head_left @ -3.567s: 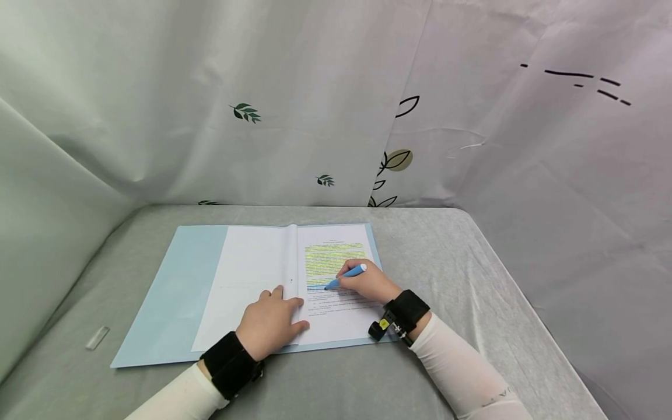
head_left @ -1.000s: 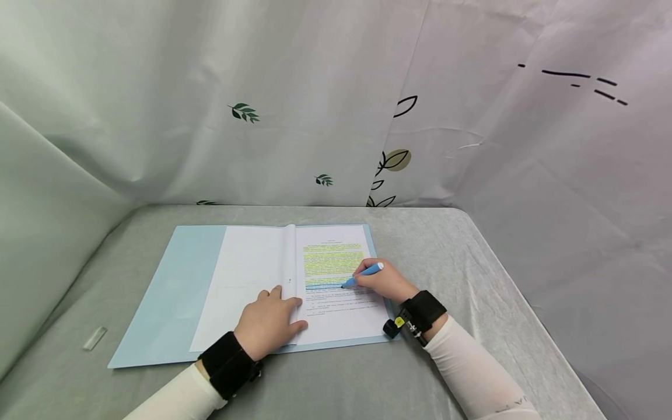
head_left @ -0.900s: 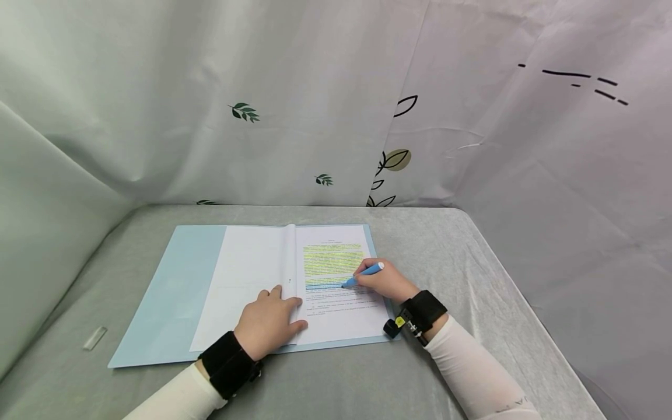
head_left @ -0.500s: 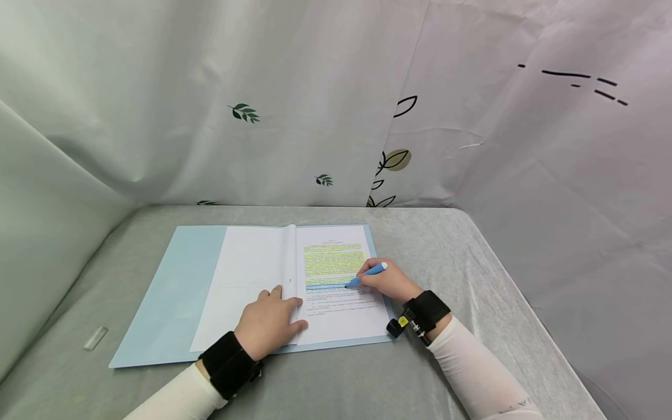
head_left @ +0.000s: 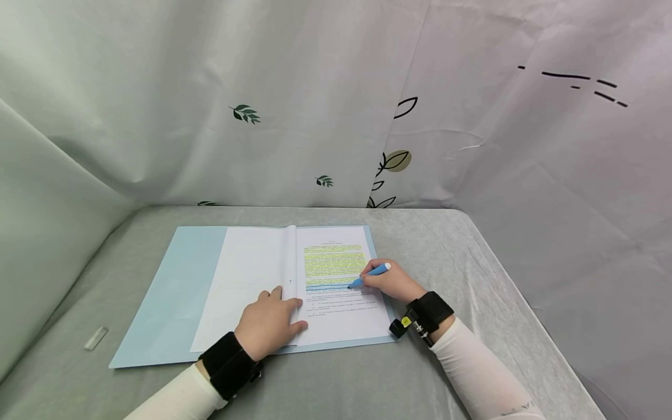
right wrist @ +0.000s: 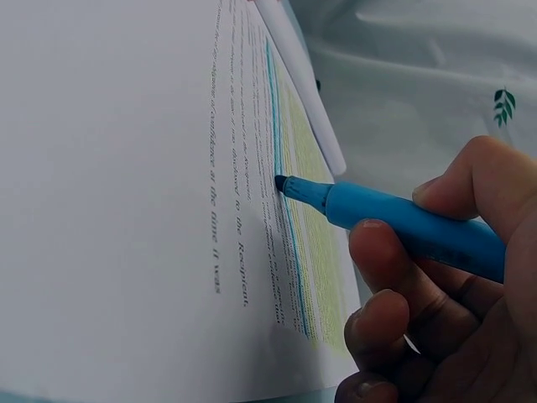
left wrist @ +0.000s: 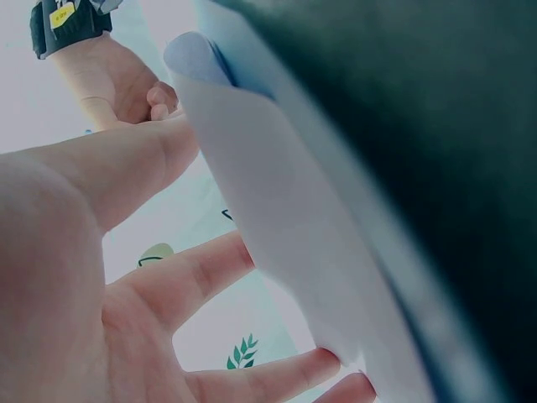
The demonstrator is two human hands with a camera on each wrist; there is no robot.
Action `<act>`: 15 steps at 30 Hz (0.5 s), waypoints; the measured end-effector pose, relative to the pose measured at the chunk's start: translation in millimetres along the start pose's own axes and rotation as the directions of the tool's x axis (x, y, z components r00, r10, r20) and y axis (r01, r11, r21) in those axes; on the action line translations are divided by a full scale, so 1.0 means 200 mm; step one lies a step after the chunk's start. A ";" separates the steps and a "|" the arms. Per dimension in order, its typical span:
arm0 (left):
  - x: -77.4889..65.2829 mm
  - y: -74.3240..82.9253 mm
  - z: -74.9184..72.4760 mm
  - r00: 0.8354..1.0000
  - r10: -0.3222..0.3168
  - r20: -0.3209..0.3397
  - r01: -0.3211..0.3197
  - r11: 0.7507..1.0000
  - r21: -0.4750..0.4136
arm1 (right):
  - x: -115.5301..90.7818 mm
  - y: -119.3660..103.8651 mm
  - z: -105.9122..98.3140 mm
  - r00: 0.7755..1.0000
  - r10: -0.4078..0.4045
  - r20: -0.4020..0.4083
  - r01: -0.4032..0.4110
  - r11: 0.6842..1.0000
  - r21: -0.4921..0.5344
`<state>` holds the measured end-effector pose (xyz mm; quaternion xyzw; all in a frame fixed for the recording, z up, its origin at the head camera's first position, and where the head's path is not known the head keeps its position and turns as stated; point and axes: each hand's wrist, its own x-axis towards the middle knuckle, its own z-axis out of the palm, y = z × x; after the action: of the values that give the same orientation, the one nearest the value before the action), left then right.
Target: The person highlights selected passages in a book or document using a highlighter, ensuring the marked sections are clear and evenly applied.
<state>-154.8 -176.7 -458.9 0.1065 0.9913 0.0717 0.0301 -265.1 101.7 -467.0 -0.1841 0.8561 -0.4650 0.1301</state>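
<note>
My right hand pinches a blue highlighter between thumb and fingers, its dark tip down at a line of print. The printed page carries a block of yellow-highlighted text with blue strokes just under it. That page lies on the right side of an open light-blue folder. My left hand rests with spread fingers across the inner fold and the blank left sheet. In the left wrist view its fingertips press on the curled white paper.
A small clear rectangular piece lies on the grey cloth-covered table, left of the folder. Pale curtains with leaf prints stand behind and at both sides. Black bands with small cameras are strapped round both wrists.
My right hand has slid rightward along the text line with the highlighter, and the blue stroke has grown longer behind its tip. The left hand has stayed in place on the folder.
</note>
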 end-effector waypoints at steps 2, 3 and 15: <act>0.00 0.00 0.00 1.000 0.000 0.000 0.000 1.000 0.000 | 0.00 0.00 0.00 1.000 0.000 0.001 0.000 1.000 0.006; 0.00 0.00 0.00 1.000 0.000 0.000 0.000 1.000 0.001 | 0.00 0.00 -0.01 1.000 0.000 0.002 0.000 1.000 0.009; 0.00 0.00 -0.01 1.000 0.002 -0.001 -0.002 1.000 -0.003 | 0.00 0.03 -0.02 1.000 0.007 -0.003 -0.007 1.000 0.005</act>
<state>-154.4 -176.7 -457.4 0.1076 0.9910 0.0733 0.0297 -268.5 107.6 -470.9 -0.1802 0.8558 -0.4668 0.1310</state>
